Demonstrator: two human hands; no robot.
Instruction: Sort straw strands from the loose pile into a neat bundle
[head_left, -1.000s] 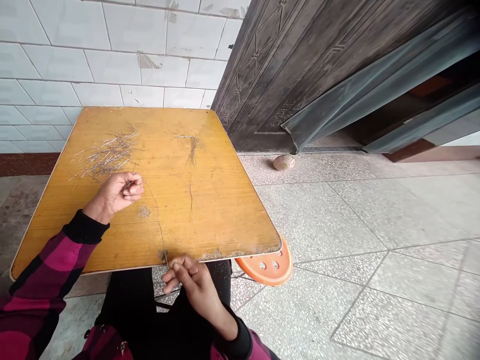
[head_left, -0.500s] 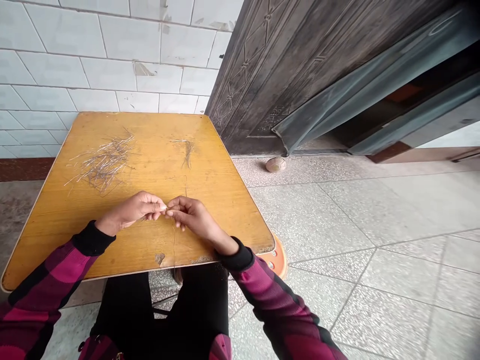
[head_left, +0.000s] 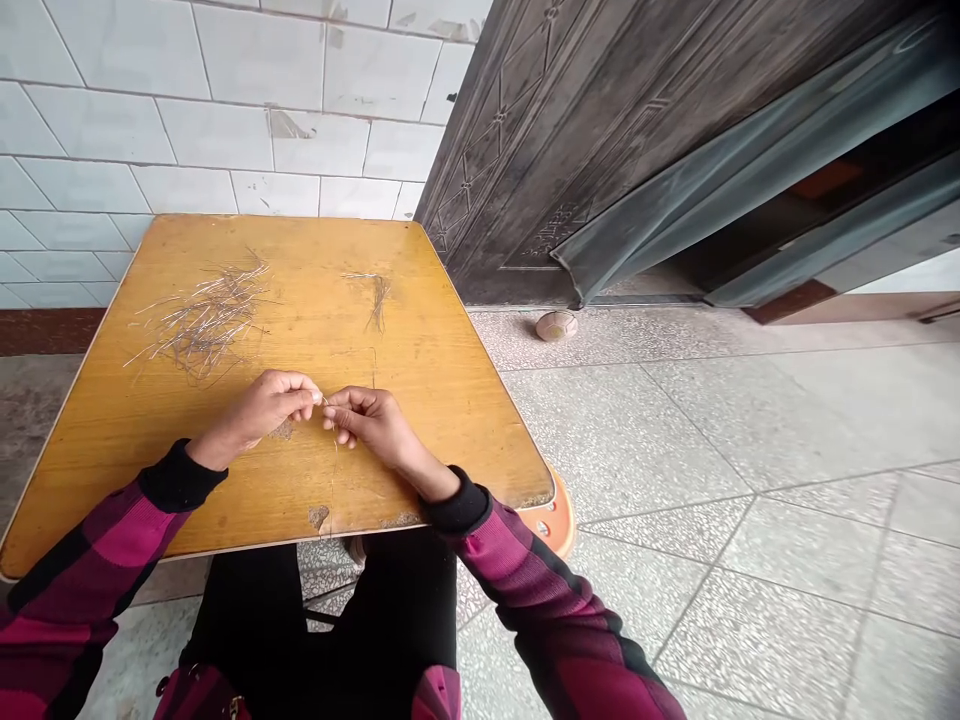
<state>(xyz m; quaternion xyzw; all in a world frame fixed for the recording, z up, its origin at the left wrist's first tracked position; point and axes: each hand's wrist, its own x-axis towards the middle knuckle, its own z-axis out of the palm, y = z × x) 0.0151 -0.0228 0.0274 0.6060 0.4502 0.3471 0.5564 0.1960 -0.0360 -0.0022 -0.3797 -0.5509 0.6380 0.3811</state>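
Note:
My left hand (head_left: 274,408) pinches the upper end of a thin wire (head_left: 334,436) above the wooden table (head_left: 442,420). Close against it, my right hand (head_left: 367,422) is closed on the same wire, thumb and forefinger together. A strand hangs from between the hands toward the table's front edge; its exact ends are too fine to make out. Beyond my left hand lies a loose pile of thin wires (head_left: 210,320). A smaller bunch of wires (head_left: 379,300) rests farther back on the right half of the table.
A white tiled wall (head_left: 217,140) stands behind the table. To the right are a dark carved door (head_left: 525,170) and a grey-green curtain (head_left: 675,210). A roundish pale object (head_left: 556,326) lies on the floor. An orange stool (head_left: 553,515) shows under the table's right corner.
Both hands have shifted slightly left and up, with the hanging strand moving left too. The fingertips stay close together on the wire. The whole view has moved a little.

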